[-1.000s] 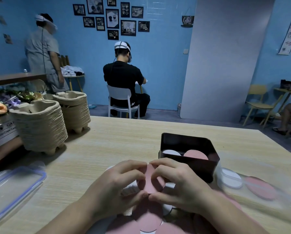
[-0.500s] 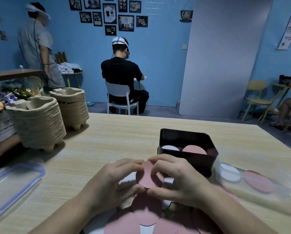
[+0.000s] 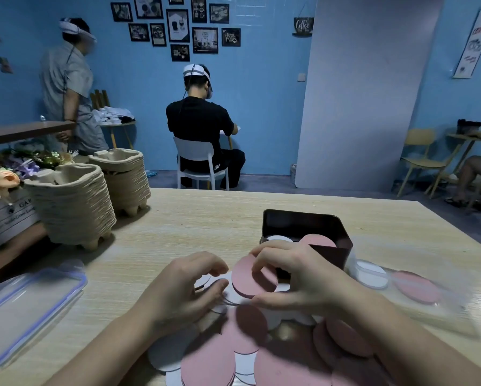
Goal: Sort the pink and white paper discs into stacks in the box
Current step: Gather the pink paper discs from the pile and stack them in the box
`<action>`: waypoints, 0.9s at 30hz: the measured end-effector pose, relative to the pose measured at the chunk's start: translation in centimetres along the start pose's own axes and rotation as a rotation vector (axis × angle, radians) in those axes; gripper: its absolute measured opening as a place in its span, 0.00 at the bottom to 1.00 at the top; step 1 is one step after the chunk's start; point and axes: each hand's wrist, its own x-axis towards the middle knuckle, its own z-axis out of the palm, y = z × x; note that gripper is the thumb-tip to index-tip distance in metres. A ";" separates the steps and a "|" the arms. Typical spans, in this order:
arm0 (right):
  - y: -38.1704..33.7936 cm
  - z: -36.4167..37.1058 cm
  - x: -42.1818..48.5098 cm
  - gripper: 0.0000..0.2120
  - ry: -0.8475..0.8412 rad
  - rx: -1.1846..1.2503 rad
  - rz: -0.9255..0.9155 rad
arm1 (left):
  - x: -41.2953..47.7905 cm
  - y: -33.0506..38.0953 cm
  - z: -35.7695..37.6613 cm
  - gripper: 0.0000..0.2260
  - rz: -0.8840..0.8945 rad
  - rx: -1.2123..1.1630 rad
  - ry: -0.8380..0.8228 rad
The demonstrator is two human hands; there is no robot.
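Note:
A dark box (image 3: 306, 222) stands on the wooden table (image 3: 194, 227), holding a white stack (image 3: 278, 238) on its left and a pink stack (image 3: 318, 241) on its right. My right hand (image 3: 303, 280) pinches a pink disc (image 3: 249, 281) upright just in front of the box. My left hand (image 3: 186, 291) is beside it, fingers curled, thumb and fingers pinching a white disc (image 3: 203, 280). A loose pile of pink and white discs (image 3: 228, 346) lies below both hands at the table's near edge.
A clear plastic bag (image 3: 434, 310) with a white disc (image 3: 371, 274) and a pink disc (image 3: 417, 286) lies right of the box. A clear lid (image 3: 24, 305) lies at the left. Two stacks of pulp trays (image 3: 74, 204) stand far left. People sit and stand behind.
My left hand has let go of the pink disc, which my right hand alone has carried right and up toward the box. The left hand now curls over a white disc.

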 end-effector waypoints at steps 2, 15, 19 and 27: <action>-0.6 -0.3 -0.3 0.16 0.001 -0.015 0.017 | -0.2 0.4 -0.1 0.07 -0.022 -0.024 -0.005; -2.2 0.1 -6.8 0.18 0.104 -0.008 0.216 | -2.9 4.5 0.7 0.11 -0.162 -0.002 -0.102; -2.3 0.0 -8.0 0.16 0.108 -0.008 0.223 | -3.4 5.3 0.2 0.14 -0.172 0.025 -0.141; -3.2 0.7 -8.7 0.17 0.073 -0.033 0.243 | -6.0 6.3 -1.3 0.27 -0.111 0.130 -0.310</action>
